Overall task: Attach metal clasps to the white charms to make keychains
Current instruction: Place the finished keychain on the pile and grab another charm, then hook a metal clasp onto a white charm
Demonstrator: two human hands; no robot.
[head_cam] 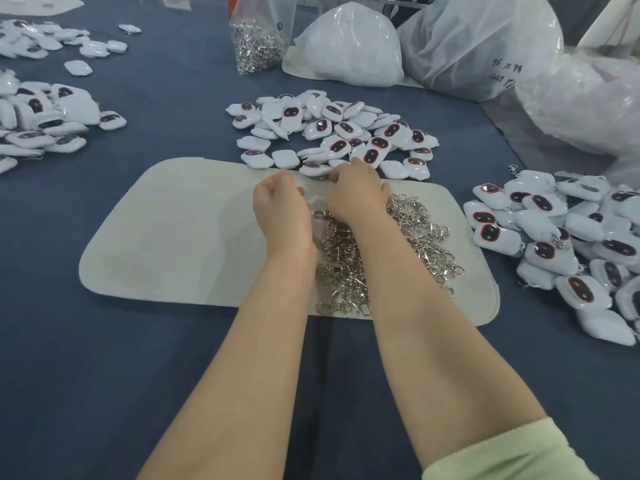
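Mat [173, 237] sits mid-counter [104, 375], clasps [426, 233] piled on its right half, and a spread of charms [332, 133] lies just behind its far edge. There's a right heap [571, 237] of charms beside the mat, a left heap [41, 123] well out the other way, and a far-left heap [34, 36] behind that. At the back, a clasp bag [256, 46] stands behind the middle charms, with big bags [478, 43] to its right.
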